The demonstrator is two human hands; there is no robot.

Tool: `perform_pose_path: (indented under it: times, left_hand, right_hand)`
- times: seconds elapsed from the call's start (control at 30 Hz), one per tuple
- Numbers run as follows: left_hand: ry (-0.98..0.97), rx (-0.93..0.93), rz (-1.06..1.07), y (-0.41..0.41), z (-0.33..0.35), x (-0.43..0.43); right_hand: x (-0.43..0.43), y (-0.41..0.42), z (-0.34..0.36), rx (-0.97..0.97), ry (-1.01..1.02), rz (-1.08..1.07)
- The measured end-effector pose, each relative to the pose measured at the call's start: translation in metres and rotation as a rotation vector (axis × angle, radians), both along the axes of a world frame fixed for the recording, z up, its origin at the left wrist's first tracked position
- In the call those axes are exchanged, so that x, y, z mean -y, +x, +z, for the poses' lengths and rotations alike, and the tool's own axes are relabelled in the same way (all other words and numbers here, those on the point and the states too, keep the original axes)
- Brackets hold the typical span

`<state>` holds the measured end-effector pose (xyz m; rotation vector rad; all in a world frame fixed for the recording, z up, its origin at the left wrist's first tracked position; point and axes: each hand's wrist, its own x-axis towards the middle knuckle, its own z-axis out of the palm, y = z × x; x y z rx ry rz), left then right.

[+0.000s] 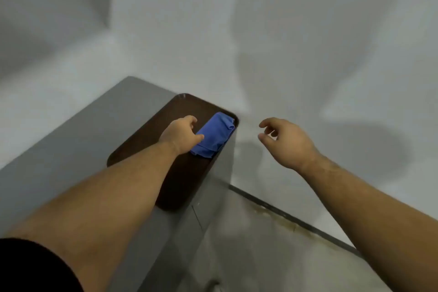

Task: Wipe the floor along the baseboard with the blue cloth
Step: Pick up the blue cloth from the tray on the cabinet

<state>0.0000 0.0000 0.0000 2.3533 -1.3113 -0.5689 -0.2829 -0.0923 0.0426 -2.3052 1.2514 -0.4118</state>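
Observation:
A folded blue cloth [216, 135] lies at the far right end of a dark brown tray [142, 147] on a grey counter. My left hand [181, 134] hovers over the tray with its thumb touching the cloth's left edge and its fingers spread; it holds nothing. My right hand [285, 141] hangs in the air to the right of the counter, fingers loosely curled and apart, empty. Below it a dark baseboard [291, 217] runs diagonally where the white wall meets the beige floor [256, 251], which shows yellowish stains beside the baseboard.
The grey counter [71, 154] fills the left half and drops off at its right side [211, 197]. White walls [284, 42] meet in a corner behind it. A black sleeve [28, 268] shows at the bottom left.

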Motion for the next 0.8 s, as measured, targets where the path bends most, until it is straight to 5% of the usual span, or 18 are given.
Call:
perform_pose_path:
  times: [0.47, 0.8]
  left_hand:
    - [0.113, -0.033, 0.151, 0.007, -0.075, 0.04]
    - [-0.383, -0.501, 0.097, -0.055, -0.045, 0.04]
  right_hand:
    - [-0.004, 0.06, -0.089, -0.053, 0.184, -0.004]
    - [-0.001, 0.021, -0.1, 0.16, 0.433, -0.179]
